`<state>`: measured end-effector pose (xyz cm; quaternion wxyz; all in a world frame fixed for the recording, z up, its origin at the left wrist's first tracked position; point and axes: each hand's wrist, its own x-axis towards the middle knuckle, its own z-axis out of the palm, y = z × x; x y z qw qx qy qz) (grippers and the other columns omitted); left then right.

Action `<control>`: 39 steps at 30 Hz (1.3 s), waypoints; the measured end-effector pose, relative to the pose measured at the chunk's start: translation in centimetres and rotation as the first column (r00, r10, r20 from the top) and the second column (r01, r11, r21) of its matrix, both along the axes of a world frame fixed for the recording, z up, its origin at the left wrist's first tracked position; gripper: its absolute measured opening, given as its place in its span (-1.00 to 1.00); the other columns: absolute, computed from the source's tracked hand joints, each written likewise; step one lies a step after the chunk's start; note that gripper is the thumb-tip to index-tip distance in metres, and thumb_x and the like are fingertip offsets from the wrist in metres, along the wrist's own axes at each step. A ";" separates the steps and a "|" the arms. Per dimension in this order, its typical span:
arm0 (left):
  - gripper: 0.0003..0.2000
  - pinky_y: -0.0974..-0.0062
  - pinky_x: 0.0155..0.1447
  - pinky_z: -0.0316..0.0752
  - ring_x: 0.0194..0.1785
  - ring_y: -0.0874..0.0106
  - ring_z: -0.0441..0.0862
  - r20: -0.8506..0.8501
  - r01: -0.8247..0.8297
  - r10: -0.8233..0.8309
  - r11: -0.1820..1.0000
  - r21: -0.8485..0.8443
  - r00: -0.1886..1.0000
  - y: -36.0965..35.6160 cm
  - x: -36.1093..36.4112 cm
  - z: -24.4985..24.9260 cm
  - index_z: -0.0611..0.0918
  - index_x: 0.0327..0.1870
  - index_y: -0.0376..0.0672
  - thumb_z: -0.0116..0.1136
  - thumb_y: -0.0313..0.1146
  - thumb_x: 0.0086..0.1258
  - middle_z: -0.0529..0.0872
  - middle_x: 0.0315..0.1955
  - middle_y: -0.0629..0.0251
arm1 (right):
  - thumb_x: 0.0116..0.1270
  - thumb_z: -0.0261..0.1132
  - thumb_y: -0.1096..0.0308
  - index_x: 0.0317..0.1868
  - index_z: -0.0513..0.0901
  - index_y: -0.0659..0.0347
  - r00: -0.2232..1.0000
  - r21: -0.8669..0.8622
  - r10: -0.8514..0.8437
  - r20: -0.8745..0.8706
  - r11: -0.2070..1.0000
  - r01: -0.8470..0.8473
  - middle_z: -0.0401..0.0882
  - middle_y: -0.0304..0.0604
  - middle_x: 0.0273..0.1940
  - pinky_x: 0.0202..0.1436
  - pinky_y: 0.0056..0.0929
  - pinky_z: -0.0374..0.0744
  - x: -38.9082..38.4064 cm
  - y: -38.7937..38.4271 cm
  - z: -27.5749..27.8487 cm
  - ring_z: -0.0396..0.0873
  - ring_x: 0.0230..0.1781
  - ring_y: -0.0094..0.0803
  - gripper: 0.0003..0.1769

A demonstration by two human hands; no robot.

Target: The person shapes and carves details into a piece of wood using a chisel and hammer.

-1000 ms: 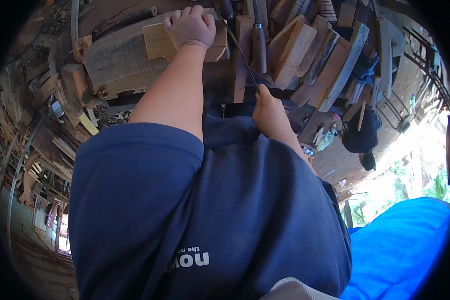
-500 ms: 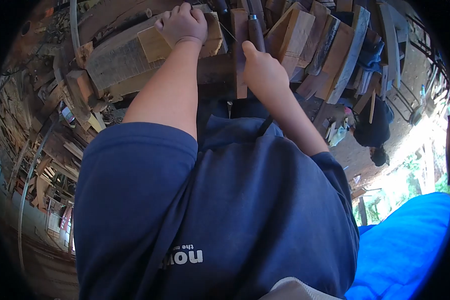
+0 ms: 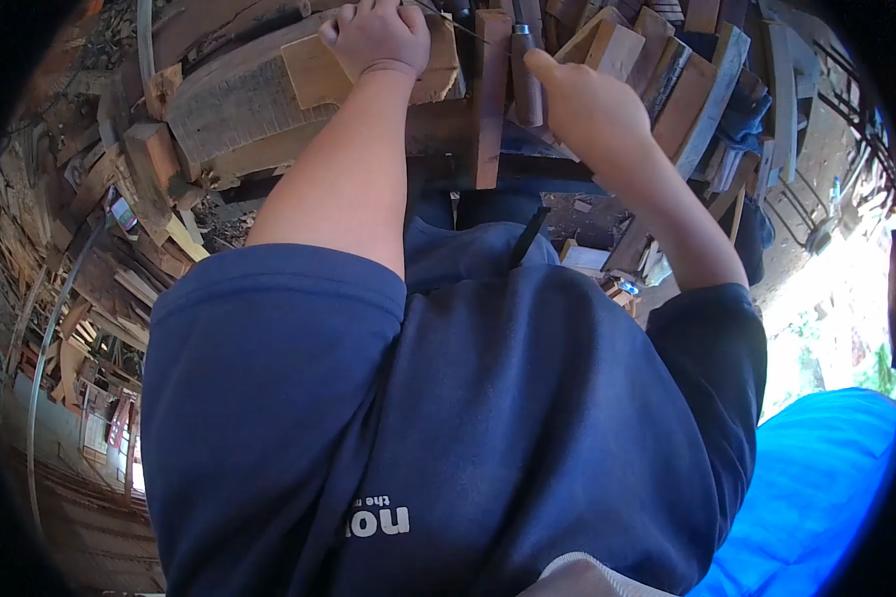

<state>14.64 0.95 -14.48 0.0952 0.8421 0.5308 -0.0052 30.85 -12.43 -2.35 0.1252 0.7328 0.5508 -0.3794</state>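
My left hand (image 3: 383, 38) is curled over a pale wooden block (image 3: 314, 75), pressing it against a larger grey, weathered timber (image 3: 224, 114). To the right, my right hand (image 3: 597, 104) is closed in a fist with its thumb side toward the block. What lies inside that fist is hidden. A thin dark line, perhaps a slim rod or blade edge, runs from near my left fingers toward the right hand. Just left of the right fist is a wooden tool handle (image 3: 528, 85) with a metal ferrule, beside an upright reddish board (image 3: 491, 119).
Several offcuts and boards (image 3: 702, 104) are stacked at the upper right. Scrap wood (image 3: 80, 269) piles up on the left. A bright blue sheet (image 3: 826, 488) bulges at the lower right. A person in dark clothing (image 3: 754, 244) is partly hidden behind my right arm.
My right hand has moved to the right, away from the block, with the elbow swinging outward. My left hand stays on the block. The view has shifted slightly.
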 end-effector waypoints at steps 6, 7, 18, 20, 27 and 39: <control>-0.79 0.05 0.32 0.19 0.07 0.17 0.53 0.028 -0.003 0.003 1.000 -0.003 1.000 0.0 0.0 0.2 0.63 -0.27 -0.11 -0.03 -0.23 0.34 0.69 -0.19 0.22 | 0.36 0.09 0.49 0.26 0.42 -0.05 0.977 0.049 0.199 0.082 0.978 -0.203 0.74 -0.06 -0.19 -0.21 -0.12 0.70 1.6 1.2 0.6 0.73 -0.15 -0.05 -0.53; -0.79 0.05 0.32 0.19 0.07 0.17 0.53 0.027 -0.009 0.009 1.000 -0.005 1.000 0.0 0.0 0.3 0.63 -0.27 -0.11 -0.03 -0.23 0.34 0.69 -0.19 0.22 | 0.36 0.09 0.49 0.26 0.42 -0.05 0.975 0.047 0.205 0.081 0.977 -0.209 0.74 -0.06 -0.19 -0.21 -0.12 0.70 1.7 1.5 0.8 0.73 -0.15 -0.05 -0.53; -0.79 0.10 0.28 0.20 0.03 0.20 0.55 0.004 -0.015 0.015 0.999 -0.028 1.000 0.1 -0.1 0.2 0.66 -0.25 -0.08 0.00 -0.21 0.33 0.70 -0.21 0.25 | 0.41 0.10 0.47 0.20 0.48 0.00 0.881 0.083 0.306 0.360 0.931 -0.357 0.72 0.06 -0.27 -0.18 -0.07 0.69 3.3 4.0 2.4 0.73 -0.17 -0.05 -0.63; -0.79 0.10 0.27 0.21 0.03 0.20 0.55 0.019 -0.013 0.014 1.000 -0.008 1.000 0.0 -0.1 0.1 0.66 -0.26 -0.08 0.00 -0.21 0.33 0.70 -0.22 0.25 | 0.35 0.16 0.44 0.10 0.46 0.10 0.914 0.063 0.252 0.317 0.956 -0.285 0.70 0.07 -0.32 -0.24 -0.06 0.67 5.1 4.9 3.1 0.72 -0.23 0.02 -0.69; -0.79 0.09 0.27 0.21 0.04 0.22 0.55 0.001 -0.002 0.002 0.999 -0.034 1.000 0.2 0.0 0.4 0.66 -0.25 -0.07 0.02 -0.19 0.31 0.70 -0.20 0.23 | 0.47 0.14 0.30 0.15 0.54 0.22 0.942 0.409 -0.257 -0.215 0.852 0.326 0.66 0.26 -0.31 -0.17 -0.11 0.61 2.6 1.3 -2.2 0.70 -0.27 0.09 -0.68; -0.77 0.15 0.18 0.21 -0.06 0.26 0.56 0.105 0.021 -0.040 0.985 0.174 0.994 0.1 -0.8 -2.6 0.70 -0.33 -0.01 -0.01 -0.17 0.26 0.73 -0.32 0.34 | 0.55 0.05 0.12 -0.03 0.39 0.26 0.573 0.251 -0.632 -0.522 0.528 0.811 0.63 0.35 -0.35 -0.14 0.15 0.53 -6.7 3.1 -9.0 0.62 -0.22 0.31 -0.67</control>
